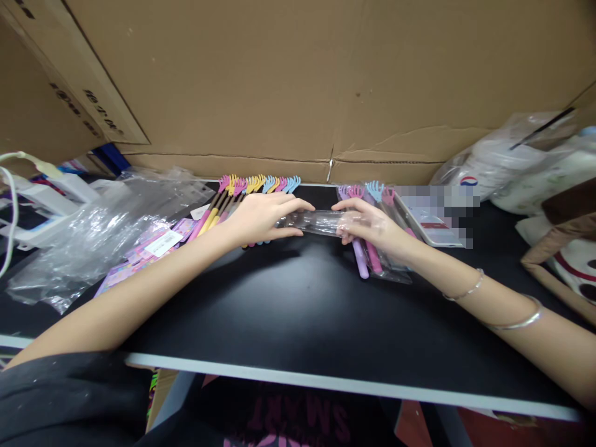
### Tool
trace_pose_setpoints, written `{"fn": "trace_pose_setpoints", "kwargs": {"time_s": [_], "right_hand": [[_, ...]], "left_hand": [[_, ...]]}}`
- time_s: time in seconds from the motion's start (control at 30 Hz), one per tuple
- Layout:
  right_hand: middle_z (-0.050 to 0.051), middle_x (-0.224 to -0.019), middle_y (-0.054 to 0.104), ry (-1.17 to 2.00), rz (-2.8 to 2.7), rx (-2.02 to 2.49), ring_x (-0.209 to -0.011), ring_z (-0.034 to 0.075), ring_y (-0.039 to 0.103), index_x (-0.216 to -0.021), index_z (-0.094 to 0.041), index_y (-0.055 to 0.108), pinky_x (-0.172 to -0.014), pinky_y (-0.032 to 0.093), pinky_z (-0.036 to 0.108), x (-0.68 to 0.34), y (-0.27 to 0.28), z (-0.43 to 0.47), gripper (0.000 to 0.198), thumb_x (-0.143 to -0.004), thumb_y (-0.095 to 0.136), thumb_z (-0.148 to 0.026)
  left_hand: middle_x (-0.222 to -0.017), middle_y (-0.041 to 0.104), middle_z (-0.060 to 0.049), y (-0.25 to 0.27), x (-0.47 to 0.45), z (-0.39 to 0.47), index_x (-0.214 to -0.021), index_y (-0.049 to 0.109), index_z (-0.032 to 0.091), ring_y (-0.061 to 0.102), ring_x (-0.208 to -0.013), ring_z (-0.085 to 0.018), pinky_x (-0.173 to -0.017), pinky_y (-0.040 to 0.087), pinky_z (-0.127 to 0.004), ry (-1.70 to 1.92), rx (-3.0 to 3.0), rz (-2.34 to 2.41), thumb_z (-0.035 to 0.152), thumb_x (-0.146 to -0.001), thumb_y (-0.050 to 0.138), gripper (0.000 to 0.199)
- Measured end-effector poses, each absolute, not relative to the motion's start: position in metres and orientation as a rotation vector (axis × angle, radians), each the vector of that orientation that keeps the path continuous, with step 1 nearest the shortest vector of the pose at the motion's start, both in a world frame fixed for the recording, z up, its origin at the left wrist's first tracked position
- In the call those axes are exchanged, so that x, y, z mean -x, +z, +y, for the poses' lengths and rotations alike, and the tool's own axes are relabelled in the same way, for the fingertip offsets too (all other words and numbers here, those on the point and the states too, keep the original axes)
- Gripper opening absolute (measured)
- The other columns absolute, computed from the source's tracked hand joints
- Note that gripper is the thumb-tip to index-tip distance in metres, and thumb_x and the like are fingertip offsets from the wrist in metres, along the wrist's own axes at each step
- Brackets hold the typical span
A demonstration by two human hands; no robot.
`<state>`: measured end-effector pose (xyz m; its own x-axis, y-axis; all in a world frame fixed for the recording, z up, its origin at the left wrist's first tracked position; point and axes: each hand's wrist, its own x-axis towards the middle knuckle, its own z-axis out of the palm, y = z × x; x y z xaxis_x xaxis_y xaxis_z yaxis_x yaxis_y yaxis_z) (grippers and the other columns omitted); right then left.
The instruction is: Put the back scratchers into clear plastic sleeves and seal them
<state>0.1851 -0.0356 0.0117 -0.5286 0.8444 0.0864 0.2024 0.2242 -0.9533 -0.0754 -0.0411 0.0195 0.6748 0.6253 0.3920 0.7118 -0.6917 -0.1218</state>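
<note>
A clear plastic bag (316,222) is stretched sideways between my two hands, above the black table. My left hand (267,217) pinches its left end between thumb and fingers. On the right end, the fingers of my right hand (367,226) are closed, and the film wraps partly over them. Behind my left hand lies a row of back scratchers (254,184) with pink, yellow and blue claw heads, their handles partly hidden. Under my right hand are more back scratchers (361,257) in purple, pink and blue, at least some inside clear bags.
Clear plastic bags (116,211) and purple printed cards (139,248) lie at the left, near a white device with a cable (51,198). A phone (431,217) lies at the right, before a bagged cup (493,161) and a plush toy (568,242). A cardboard wall (298,81) closes the back.
</note>
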Motion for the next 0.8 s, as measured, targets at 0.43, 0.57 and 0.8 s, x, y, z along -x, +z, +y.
{"fn": "trace_pose_setpoints", "kwargs": {"time_s": [0.43,0.57,0.8], "right_hand": [[0.008,-0.095,0.066,0.238,-2.468,0.95,-0.097,0.026,0.06,-0.109,-0.02,0.057,-0.082,0.049,0.041,-0.194,0.005,-0.022,0.024,-0.088,0.054,-0.031],[0.012,-0.104,0.064,-0.094,-2.689,0.821,-0.096,0.025,0.06,-0.113,-0.017,0.06,-0.081,0.05,0.039,-0.178,0.01,-0.037,0.025,-0.089,0.053,-0.024],[0.012,-0.112,0.065,-0.195,-2.805,0.57,-0.107,0.024,0.057,-0.118,-0.015,0.059,-0.089,0.049,0.037,-0.13,0.014,-0.037,0.029,-0.09,0.051,-0.018]], "left_hand": [[-0.104,0.069,-0.003,0.041,0.109,-0.023,-0.121,0.057,0.027,0.064,-0.095,-0.02,-0.063,0.039,-0.024,-0.46,2.394,-1.174,0.049,-0.09,0.054,0.038],[-0.102,0.069,-0.004,0.044,0.112,-0.023,-0.121,0.058,0.027,0.064,-0.096,-0.021,-0.063,0.038,-0.025,-0.474,2.362,-1.162,0.049,-0.091,0.054,0.038],[-0.107,0.069,-0.005,0.05,0.115,-0.023,-0.121,0.058,0.026,0.064,-0.097,-0.021,-0.067,0.04,-0.026,-0.47,2.335,-1.145,0.052,-0.093,0.048,0.039]]}}
